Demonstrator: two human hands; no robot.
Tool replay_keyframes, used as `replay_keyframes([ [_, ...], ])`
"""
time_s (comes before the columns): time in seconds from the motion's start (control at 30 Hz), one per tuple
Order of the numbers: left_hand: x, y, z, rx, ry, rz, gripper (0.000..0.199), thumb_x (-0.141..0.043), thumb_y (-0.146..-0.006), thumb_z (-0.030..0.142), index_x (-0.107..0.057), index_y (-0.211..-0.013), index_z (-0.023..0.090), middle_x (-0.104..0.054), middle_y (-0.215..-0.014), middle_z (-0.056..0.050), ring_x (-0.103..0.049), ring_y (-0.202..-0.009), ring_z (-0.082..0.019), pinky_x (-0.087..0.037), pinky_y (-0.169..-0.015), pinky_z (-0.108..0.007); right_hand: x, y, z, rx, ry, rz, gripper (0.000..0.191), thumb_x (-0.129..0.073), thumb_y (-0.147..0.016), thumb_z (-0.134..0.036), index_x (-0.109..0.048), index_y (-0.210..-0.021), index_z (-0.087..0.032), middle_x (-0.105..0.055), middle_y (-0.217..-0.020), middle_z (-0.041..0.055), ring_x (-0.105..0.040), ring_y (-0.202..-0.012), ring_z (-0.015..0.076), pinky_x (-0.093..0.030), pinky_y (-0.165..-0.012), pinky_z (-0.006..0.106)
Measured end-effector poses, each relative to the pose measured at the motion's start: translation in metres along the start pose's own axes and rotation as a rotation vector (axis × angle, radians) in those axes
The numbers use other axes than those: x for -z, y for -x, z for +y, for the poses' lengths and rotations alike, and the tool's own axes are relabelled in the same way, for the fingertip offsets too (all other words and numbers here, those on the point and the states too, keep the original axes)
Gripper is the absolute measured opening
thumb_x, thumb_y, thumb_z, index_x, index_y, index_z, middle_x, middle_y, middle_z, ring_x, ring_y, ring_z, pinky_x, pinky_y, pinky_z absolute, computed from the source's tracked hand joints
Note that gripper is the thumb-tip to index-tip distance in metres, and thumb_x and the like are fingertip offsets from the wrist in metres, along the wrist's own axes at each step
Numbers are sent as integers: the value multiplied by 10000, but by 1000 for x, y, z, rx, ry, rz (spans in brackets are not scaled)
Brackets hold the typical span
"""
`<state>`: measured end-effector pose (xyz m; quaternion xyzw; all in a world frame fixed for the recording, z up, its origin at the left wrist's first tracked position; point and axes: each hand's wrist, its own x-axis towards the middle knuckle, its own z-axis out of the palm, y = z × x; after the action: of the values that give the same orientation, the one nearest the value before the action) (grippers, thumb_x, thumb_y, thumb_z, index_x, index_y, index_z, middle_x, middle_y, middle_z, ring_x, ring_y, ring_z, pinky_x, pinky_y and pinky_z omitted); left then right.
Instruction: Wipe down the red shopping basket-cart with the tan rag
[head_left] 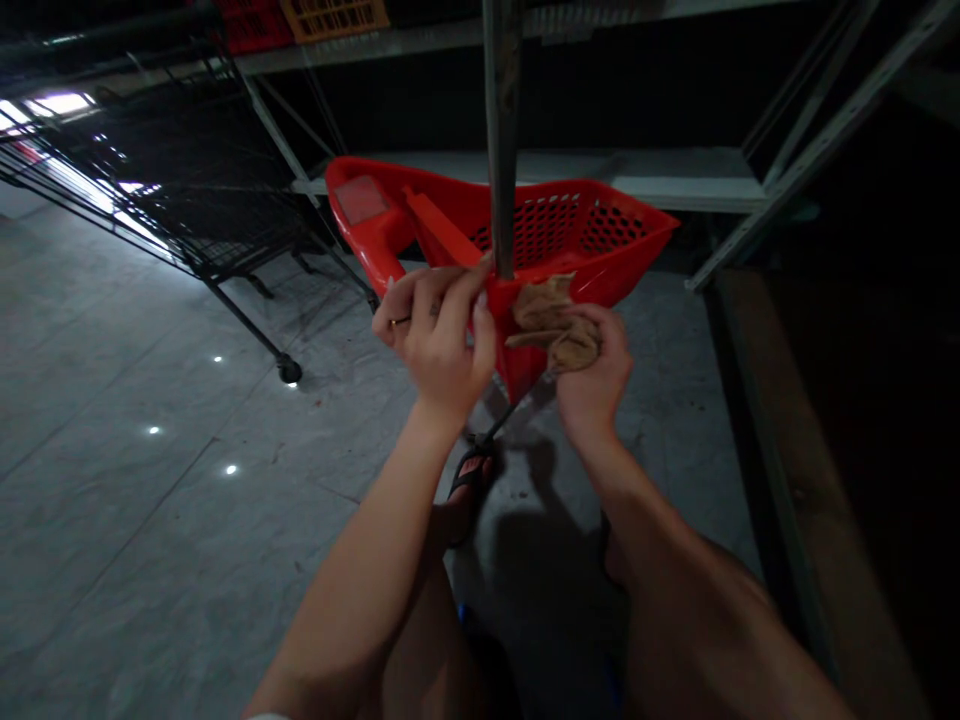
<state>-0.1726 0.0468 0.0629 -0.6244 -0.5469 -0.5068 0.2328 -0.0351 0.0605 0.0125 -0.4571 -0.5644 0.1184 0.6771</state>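
A red plastic cart basket (442,225) with a perforated side stands in the middle, an upright metal pole (501,140) rising in front of it. My left hand (442,325) is on the basket's near edge, left of the pole, its fingers bent over the red plastic. To the right of the pole, my right hand (600,370) is closed around a crumpled brown cloth (551,310), which lies against the basket's near corner.
A black wire shopping cart (180,220) stands at the left, its caster on the grey tiled floor (187,530). Behind the basket is a metal shelf rack (645,180) with red and yellow crates above. A wooden beam (810,480) runs along the right. My feet are below.
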Motion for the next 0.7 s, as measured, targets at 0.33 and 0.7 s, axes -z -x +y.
replay_keyframes([
  [0.33,-4,-12,-40,-32,293,149,248,-398,-993,323,-585,-932,171,-637,-985,-73,-551,-1155,-217,-406,-1054,-442,-18,36,35,-24,64,-363,450,-614,-707,-152,-585,-1152,-214,-496,-1269,114,-498,-1217,274,-438,-1050,464],
  [0.7,-17,-11,-32,21,307,250,185,-411,-960,315,-542,-887,208,-589,-909,-51,-551,-1095,-222,-396,-1064,-457,-16,83,95,-393,114,-297,192,-528,-689,-143,-622,-840,-212,-609,-891,65,-594,-842,239,-509,-828,456],
])
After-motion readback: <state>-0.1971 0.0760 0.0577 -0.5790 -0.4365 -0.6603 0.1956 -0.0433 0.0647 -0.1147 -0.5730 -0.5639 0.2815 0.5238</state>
